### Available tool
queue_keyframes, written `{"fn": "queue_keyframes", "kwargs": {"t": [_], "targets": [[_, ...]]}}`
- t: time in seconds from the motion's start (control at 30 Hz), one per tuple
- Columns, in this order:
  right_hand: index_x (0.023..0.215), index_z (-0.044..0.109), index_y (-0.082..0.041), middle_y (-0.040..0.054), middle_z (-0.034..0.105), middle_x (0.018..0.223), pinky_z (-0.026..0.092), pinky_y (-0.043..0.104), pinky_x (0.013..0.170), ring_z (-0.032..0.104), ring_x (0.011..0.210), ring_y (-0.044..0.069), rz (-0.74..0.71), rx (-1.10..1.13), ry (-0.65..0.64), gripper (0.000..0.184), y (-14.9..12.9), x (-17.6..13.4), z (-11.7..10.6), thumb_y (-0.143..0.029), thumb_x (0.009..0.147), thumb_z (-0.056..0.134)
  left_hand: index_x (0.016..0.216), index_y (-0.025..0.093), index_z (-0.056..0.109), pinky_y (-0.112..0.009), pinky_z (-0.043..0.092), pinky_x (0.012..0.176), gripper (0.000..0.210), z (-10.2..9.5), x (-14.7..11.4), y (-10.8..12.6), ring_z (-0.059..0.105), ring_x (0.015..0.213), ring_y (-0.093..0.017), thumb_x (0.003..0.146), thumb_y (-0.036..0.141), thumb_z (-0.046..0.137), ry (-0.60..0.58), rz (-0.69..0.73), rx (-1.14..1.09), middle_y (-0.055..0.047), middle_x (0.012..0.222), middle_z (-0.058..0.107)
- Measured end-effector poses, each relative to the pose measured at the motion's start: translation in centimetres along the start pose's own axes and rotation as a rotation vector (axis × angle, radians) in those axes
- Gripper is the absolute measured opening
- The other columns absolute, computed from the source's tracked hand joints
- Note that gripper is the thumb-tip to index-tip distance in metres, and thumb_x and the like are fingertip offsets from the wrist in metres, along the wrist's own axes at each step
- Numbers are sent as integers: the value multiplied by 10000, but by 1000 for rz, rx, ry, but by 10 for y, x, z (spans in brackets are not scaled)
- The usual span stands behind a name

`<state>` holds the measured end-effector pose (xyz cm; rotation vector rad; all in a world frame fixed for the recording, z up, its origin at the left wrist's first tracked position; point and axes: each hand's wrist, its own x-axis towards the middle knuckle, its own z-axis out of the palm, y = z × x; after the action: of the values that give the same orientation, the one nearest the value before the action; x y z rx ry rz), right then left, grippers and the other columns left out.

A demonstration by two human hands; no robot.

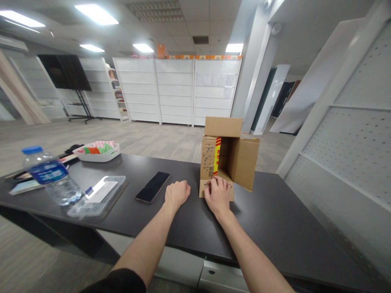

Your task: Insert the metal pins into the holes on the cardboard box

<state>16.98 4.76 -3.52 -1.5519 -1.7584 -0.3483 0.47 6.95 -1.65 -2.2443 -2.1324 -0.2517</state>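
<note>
An upright cardboard box (210,154) stands on the dark table with its front side towards me. Its top and right flaps are spread out, and a yellow and red tape strip runs down the left flap. My right hand (218,193) is on the lower front flap, its fingers bent over the cardboard and pressing on it. To the left of the box, my left hand (177,193) rests on the tabletop, curled into a loose fist. Nothing shows in it, though its fingertips are hidden. A black phone (153,186) lies just left of that hand.
On the dark table (275,228), a clear plastic case (100,195) and a water bottle (50,175) are at left. Behind them is a white basket (100,156) with colourful packets. A white perforated panel (351,142) leans at right. White shelving (174,91) stands across the room.
</note>
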Motion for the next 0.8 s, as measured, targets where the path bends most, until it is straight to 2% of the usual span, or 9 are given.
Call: {"fn": "queue_keyframes", "kwargs": {"t": [0.43,0.8], "targets": [[883,519,-186,100,561,1077,308,390,866,450,999,264,-25,-7,-30,78,-1,0,-2,-183,808,500,919,189,657,-379,476,730,395,-3,-1,1,671,850,-292,875,357,303,-19,0,17,-141,883,695],[889,500,-190,99,568,1040,313,382,850,454,971,261,-56,29,-2,88,1,-2,0,-140,822,471,931,191,657,-382,471,737,397,-5,-2,2,669,859,-285,882,347,295,-42,-10,6,-146,905,694]]}}
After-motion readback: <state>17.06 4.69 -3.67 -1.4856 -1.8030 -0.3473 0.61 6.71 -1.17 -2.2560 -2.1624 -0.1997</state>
